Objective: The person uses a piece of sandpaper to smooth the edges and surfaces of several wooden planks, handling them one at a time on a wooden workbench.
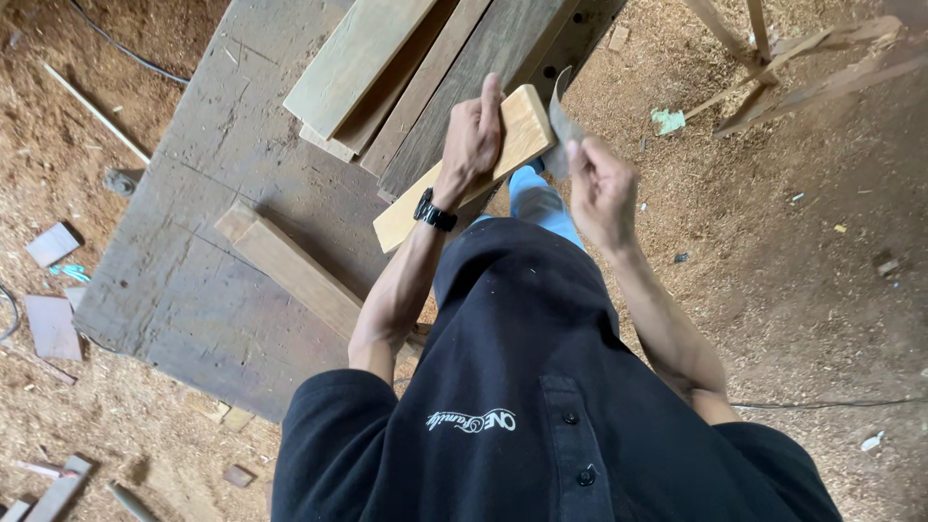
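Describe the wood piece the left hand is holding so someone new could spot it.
Start at the big grey workbench and go to its right edge, below the stack of dark planks. The light wooden block sits there, tilted, gripped by the left hand. Unlike the other boards, it is pale, short, and held off the bench.
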